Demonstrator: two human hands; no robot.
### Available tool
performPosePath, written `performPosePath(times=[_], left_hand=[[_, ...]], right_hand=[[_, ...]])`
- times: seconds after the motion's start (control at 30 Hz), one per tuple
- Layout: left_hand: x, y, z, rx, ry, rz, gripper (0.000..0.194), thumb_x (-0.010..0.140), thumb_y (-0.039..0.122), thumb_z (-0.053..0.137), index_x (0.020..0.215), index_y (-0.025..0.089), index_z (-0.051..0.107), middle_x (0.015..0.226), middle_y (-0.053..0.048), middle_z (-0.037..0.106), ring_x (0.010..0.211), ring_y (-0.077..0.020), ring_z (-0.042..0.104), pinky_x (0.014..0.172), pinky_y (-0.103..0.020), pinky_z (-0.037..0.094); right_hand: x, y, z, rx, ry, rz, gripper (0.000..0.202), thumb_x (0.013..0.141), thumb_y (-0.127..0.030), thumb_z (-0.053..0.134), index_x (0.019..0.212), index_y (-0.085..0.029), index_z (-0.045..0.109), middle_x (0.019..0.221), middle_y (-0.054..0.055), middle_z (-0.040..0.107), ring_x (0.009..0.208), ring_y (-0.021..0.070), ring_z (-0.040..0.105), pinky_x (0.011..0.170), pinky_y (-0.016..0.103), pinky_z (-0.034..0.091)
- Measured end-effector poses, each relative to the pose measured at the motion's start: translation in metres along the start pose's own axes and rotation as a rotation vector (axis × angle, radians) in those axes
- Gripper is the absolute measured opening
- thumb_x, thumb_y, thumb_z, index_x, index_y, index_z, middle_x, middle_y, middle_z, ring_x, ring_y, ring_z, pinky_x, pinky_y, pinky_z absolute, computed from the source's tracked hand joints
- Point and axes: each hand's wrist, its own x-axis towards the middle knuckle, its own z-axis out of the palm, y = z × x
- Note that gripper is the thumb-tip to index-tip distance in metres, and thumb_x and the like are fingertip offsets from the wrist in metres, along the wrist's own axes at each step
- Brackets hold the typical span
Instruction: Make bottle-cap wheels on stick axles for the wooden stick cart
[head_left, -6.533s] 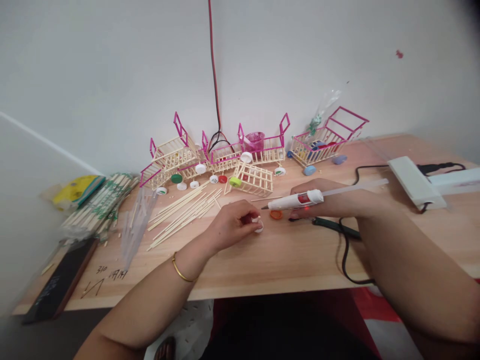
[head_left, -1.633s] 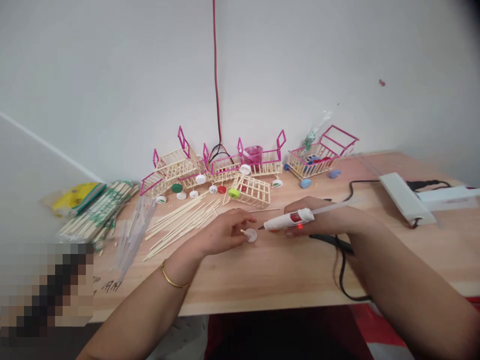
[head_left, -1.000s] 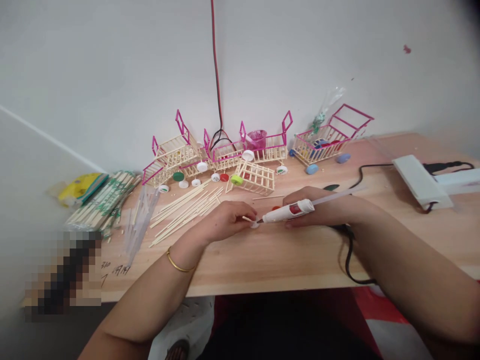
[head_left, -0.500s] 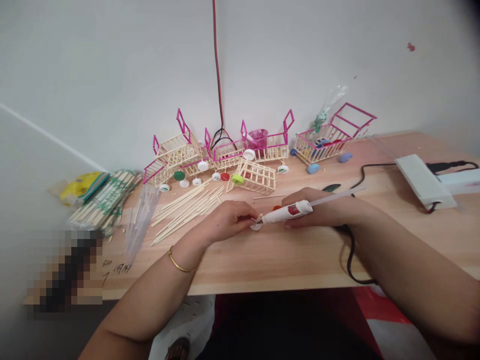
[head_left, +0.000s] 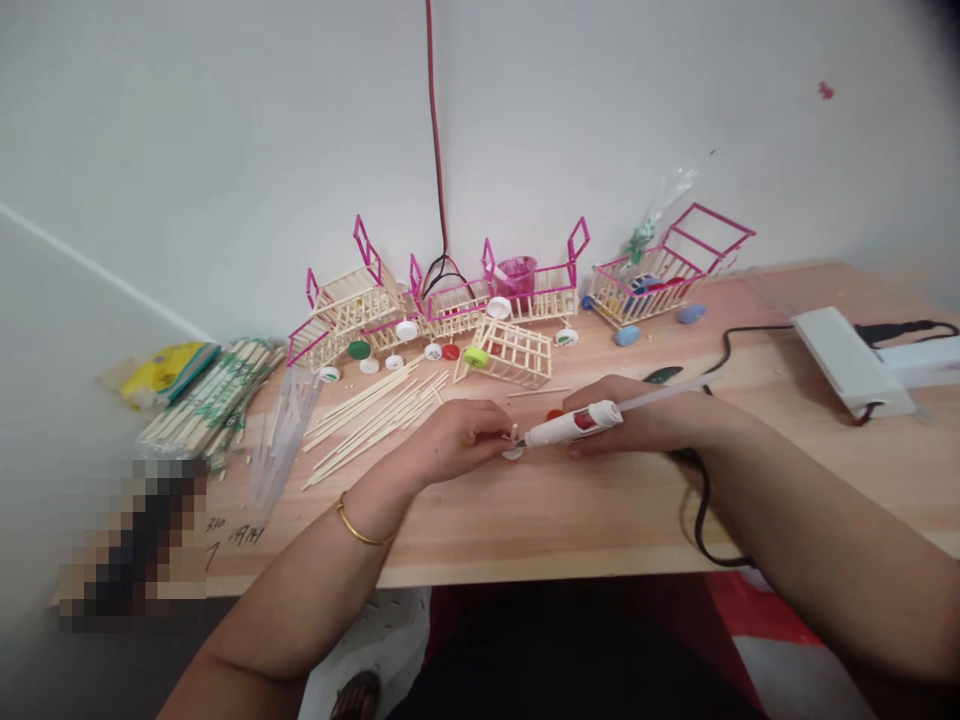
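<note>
My right hand [head_left: 622, 425] is wrapped around a white hot glue gun [head_left: 566, 427] with a red window, a clear glue stick coming out of its back end. The nozzle points left and meets a short wooden stick [head_left: 515, 434] that stands over a white bottle cap [head_left: 513, 453] on the table. My left hand [head_left: 472, 435] pinches at this short stick with thumb and fingertips, partly hiding it. An orange-red cap [head_left: 554, 414] lies just behind the glue gun. A small stick frame [head_left: 517, 358] with a lime-green cap wheel rests on its side beyond my hands.
Several stick carts [head_left: 457, 310] with pink edges and cap wheels line the wall. Loose sticks [head_left: 375, 430] and clear glue sticks [head_left: 285, 440] lie left, beside bagged sticks [head_left: 217, 395]. A black cord [head_left: 705, 510] runs at right, near a white power strip [head_left: 851, 360].
Both hands stay almost in place. The short stick over the white cap shows more clearly and more upright at the glue gun's tip.
</note>
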Motion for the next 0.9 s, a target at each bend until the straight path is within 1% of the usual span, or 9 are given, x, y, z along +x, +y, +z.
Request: performPosePath(times=[0.1, 0.17, 0.37, 0.53, 0.7, 0.9], left_hand=[[0.0, 0.0, 0.0, 0.03, -0.006, -0.018, 0.017, 0.088, 0.024, 0.054, 0.089, 0.015, 0.068, 0.086, -0.006, 0.069, 0.081, -0.0148, 0.064, 0.075, -0.024, 0.047], [0.0, 0.0, 0.0, 0.044, -0.003, -0.028, 0.018, 0.089, 0.027, 0.053, 0.088, 0.016, 0.068, 0.084, -0.006, 0.069, 0.08, -0.0145, 0.064, 0.074, -0.024, 0.047], [0.001, 0.002, 0.0, 0.054, 0.004, -0.057, 0.022, 0.09, 0.031, 0.052, 0.088, 0.017, 0.068, 0.081, -0.005, 0.069, 0.077, -0.0141, 0.064, 0.072, -0.023, 0.047], [0.001, 0.003, -0.001, 0.056, 0.002, -0.053, 0.022, 0.09, 0.03, 0.052, 0.087, 0.016, 0.068, 0.081, -0.006, 0.069, 0.076, -0.0142, 0.064, 0.071, -0.023, 0.047], [0.002, 0.004, -0.001, 0.057, -0.007, -0.052, 0.02, 0.089, 0.027, 0.052, 0.087, 0.015, 0.068, 0.081, -0.006, 0.069, 0.076, -0.0142, 0.064, 0.071, -0.023, 0.047], [0.001, 0.004, -0.002, 0.068, -0.01, -0.063, 0.021, 0.09, 0.028, 0.052, 0.088, 0.016, 0.068, 0.081, -0.006, 0.069, 0.076, -0.0141, 0.064, 0.071, -0.023, 0.047]], right_hand=[[0.001, 0.002, 0.0, 0.046, -0.045, -0.045, 0.023, 0.073, -0.035, 0.065, 0.089, -0.018, 0.067, 0.081, 0.003, 0.067, 0.075, 0.0189, 0.059, 0.062, 0.026, 0.041], [0.001, 0.003, 0.001, 0.053, -0.042, -0.052, 0.021, 0.074, -0.033, 0.065, 0.089, -0.018, 0.067, 0.081, 0.003, 0.067, 0.075, 0.0189, 0.059, 0.062, 0.026, 0.041], [0.002, 0.0, 0.003, 0.031, -0.023, -0.039, 0.017, 0.073, -0.035, 0.065, 0.078, -0.019, 0.064, 0.075, 0.001, 0.065, 0.069, 0.0177, 0.058, 0.058, 0.026, 0.041], [0.0, -0.009, 0.004, 0.083, -0.047, -0.012, 0.012, 0.074, -0.03, 0.064, 0.082, -0.021, 0.066, 0.077, 0.001, 0.067, 0.071, 0.0181, 0.059, 0.059, 0.026, 0.041], [0.0, -0.014, 0.005, 0.043, -0.024, 0.006, 0.014, 0.073, -0.033, 0.067, 0.077, -0.02, 0.064, 0.074, 0.002, 0.066, 0.07, 0.0186, 0.059, 0.059, 0.026, 0.04], [-0.001, -0.013, 0.007, 0.028, 0.011, 0.013, 0.018, 0.072, -0.038, 0.068, 0.076, -0.021, 0.065, 0.074, 0.003, 0.067, 0.07, 0.0198, 0.059, 0.058, 0.027, 0.04]])
